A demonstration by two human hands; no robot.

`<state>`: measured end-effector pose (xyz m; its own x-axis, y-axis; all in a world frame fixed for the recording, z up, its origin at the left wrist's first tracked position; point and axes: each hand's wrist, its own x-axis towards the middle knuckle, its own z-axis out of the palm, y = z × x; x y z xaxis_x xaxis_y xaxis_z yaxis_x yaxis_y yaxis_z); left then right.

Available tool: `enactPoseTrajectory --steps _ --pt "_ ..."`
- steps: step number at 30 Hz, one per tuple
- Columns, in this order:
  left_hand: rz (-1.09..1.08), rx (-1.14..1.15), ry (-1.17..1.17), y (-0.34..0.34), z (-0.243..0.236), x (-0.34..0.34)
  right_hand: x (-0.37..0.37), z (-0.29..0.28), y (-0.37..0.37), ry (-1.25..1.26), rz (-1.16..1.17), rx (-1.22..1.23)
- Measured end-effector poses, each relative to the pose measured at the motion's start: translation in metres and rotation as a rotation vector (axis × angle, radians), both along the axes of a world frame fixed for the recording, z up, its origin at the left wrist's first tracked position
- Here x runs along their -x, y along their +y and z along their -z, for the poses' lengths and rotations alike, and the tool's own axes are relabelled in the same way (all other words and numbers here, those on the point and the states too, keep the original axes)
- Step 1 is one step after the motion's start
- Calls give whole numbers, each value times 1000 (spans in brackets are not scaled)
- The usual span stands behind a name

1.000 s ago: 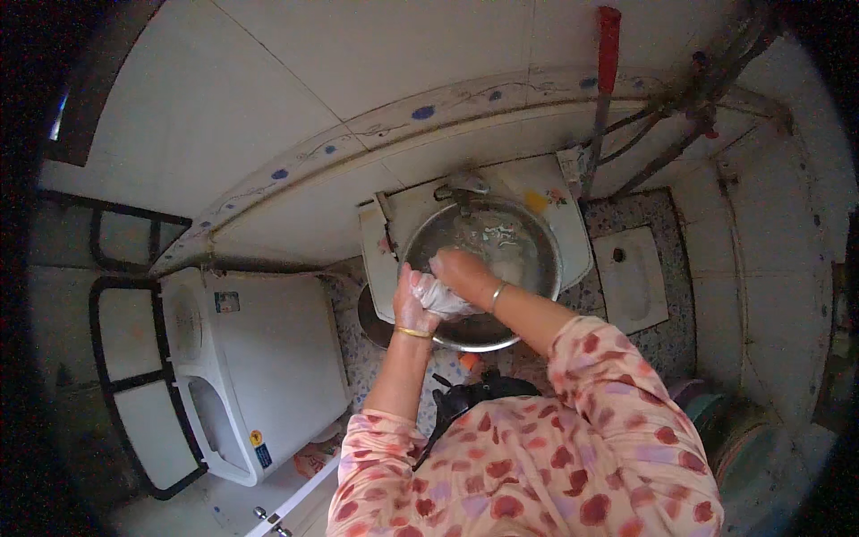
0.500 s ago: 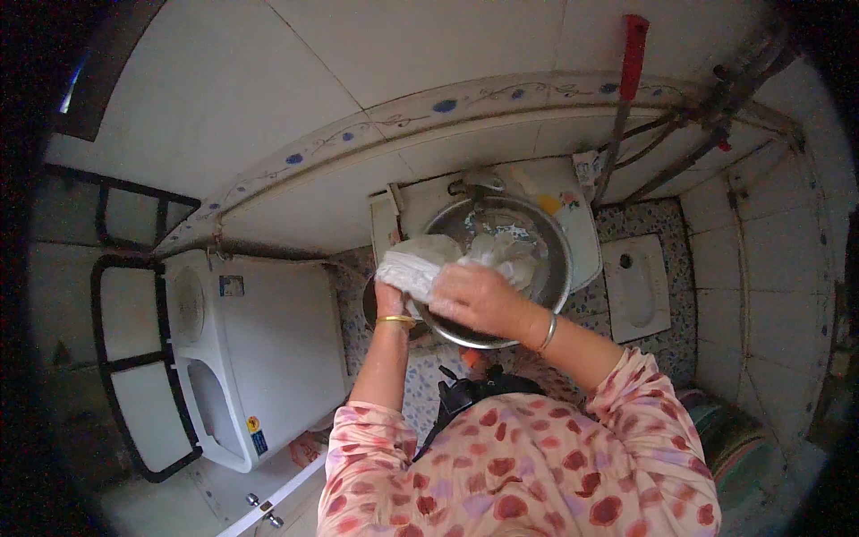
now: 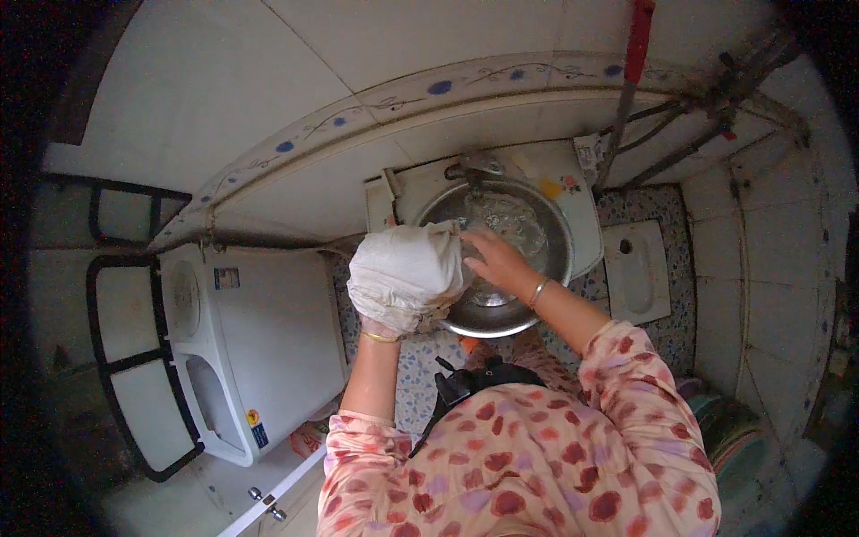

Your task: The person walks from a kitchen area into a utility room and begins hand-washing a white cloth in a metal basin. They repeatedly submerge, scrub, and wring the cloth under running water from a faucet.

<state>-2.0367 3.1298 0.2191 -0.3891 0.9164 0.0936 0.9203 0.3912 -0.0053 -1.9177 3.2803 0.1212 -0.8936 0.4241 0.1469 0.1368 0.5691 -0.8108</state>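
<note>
A wet white cloth (image 3: 407, 273) is bunched up at the left rim of the round metal basin (image 3: 565, 268). My left hand (image 3: 383, 328) is raised inside or beneath it, and the cloth hides nearly all its fingers. Cloth wraps around the hand down to just above a gold bangle. My right hand (image 3: 501, 264) is over the basin at the cloth's right edge, its thumb and fingers apart and slightly blurred; a silver bangle circles that wrist. Clear-looking water (image 3: 510, 219) with some bubbles lies in the basin, below a metal tap (image 3: 483, 166).
The basin stands on a pale counter (image 3: 586, 237) against a tiled wall. Left of me is a white washing machine (image 3: 277, 331). A squat toilet (image 3: 637, 268) is set in the pebbled floor at right, near a red-handled pole (image 3: 637, 45) and pipes (image 3: 680, 161).
The white cloth has come out of the basin and now bulges over my left hand at the left rim. My right hand has shifted up and right, and its fingers have spread.
</note>
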Motion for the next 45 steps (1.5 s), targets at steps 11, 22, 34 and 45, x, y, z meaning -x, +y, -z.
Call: enactPoseTrajectory --steps 11,22,34,45 --pt "-258 -475 -1191 -48 31 24 3 23 23 234 59 74" --pt "-497 -1127 -2196 -56 59 39 7 -79 54 603 273 1018" --pt "-668 -338 -949 -68 136 58 -7 -107 61 652 252 1412" --pt "-141 -63 -980 14 108 12 -13 -142 51 599 33 1390"
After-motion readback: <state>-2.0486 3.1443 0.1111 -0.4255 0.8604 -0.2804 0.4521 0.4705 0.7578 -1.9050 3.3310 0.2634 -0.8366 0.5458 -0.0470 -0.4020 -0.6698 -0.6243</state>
